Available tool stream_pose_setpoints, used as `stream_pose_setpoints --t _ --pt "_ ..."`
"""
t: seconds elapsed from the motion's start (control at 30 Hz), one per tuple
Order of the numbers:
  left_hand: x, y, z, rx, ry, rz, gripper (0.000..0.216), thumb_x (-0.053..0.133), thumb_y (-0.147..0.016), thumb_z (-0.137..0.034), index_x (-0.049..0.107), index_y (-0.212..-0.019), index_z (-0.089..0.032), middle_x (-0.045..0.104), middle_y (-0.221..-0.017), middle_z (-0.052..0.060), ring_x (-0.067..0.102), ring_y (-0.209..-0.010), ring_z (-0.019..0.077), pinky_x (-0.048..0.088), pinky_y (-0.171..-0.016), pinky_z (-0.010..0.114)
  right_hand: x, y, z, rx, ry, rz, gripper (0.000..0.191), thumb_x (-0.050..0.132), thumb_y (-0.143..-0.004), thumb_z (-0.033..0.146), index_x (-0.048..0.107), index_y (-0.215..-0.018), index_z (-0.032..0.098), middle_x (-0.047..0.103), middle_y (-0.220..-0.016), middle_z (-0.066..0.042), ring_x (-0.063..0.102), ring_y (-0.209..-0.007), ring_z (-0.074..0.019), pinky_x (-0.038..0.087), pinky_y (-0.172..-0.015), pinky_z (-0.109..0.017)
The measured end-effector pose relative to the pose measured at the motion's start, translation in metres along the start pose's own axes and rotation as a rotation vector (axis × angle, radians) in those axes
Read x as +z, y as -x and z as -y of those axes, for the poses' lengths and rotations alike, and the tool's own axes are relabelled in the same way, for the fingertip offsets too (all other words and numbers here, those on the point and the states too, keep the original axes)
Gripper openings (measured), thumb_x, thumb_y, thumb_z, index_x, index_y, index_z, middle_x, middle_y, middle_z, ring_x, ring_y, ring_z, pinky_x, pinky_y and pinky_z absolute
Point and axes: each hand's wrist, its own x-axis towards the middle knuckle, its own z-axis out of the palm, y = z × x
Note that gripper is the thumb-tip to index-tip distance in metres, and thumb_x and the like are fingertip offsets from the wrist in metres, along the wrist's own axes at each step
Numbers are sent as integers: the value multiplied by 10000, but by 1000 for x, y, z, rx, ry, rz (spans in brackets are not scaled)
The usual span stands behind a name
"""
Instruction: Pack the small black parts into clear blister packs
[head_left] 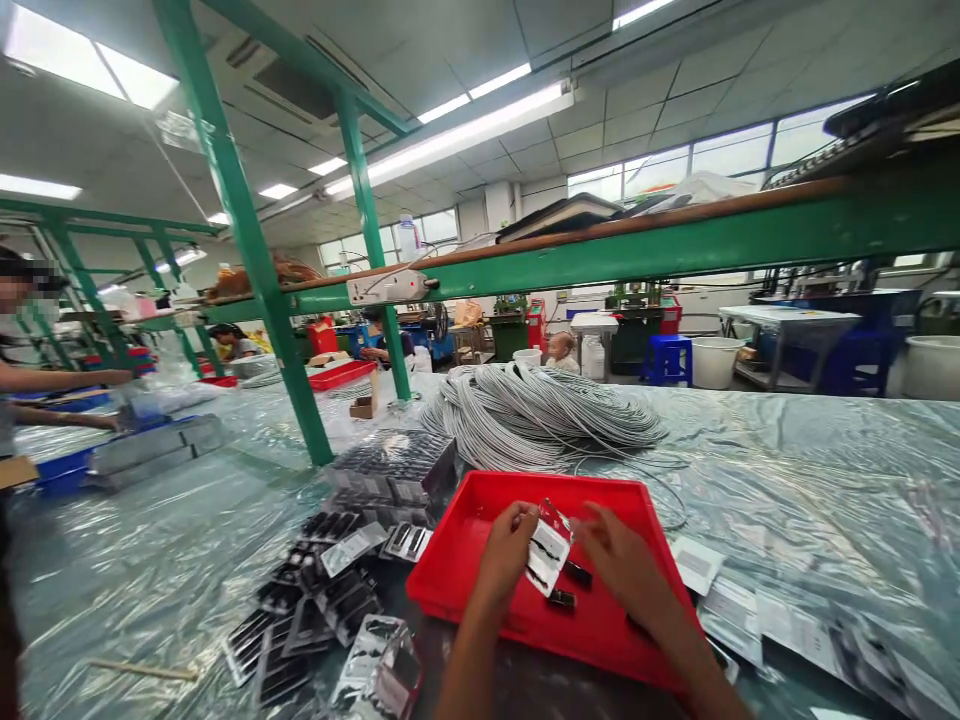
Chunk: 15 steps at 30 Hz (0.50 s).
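My left hand [508, 550] pinches a small white blister pack [547, 556] by its left edge, above the red tray [517, 625]. Dark strips show on the pack, and a shiny clear and red part stands up at its top. Just to the right of it is my right hand [619, 560], slightly blurred, its fingers apart with nothing visible in them. Below the pack, two short black pieces [577, 573] lie in the tray. Left of the tray, black packaged parts [322, 590] are heaped, with clear-fronted packs [375, 665] nearer me.
Behind the tray lies a big coil of grey cable [540, 415]. Stacked dark packages [394, 465] stand beside a green post [289, 370]. White cards [727, 605] spread to the right. A green shelf beam [600, 250] crosses above. At far left, a person's arms [67, 380] reach over blue trays.
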Motion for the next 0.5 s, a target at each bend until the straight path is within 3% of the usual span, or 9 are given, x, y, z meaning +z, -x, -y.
stream_pose_setpoints --t 0.1,0.3,0.43,0.5 --pt "1 5 -3 -10 32 100 415 627 -774 -592 598 -793 -178 549 -632 -42 480 -559 110 376 -551 236 5 5 7 73 -223 216 301 570 -825 500 615 -802 203 690 -688 -48 664 -597 -231 520 -549 -323" --pt "-12 11 -15 -16 -16 282 389 726 -749 -511 686 -857 -139 678 -805 50 610 -755 184 498 -730 309 0 1 4 109 -319 101 270 594 -833 473 605 -808 204 634 -667 -17 616 -565 -192 497 -477 -280" --pt "-11 11 -17 28 -55 266 371 696 -781 -514 689 -844 -149 679 -769 33 607 -735 172 488 -730 289 -1 -1 0 95 -350 196 280 565 -859 465 623 -891 193 650 -718 -26 630 -597 -191 507 -495 -280" --pt "-8 11 -17 68 -70 257 346 688 -795 -499 679 -809 -154 659 -731 12 585 -707 154 462 -702 262 2 0 0 66 -285 125 284 572 -858 452 639 -950 192 660 -746 -33 647 -636 -206 531 -533 -302"
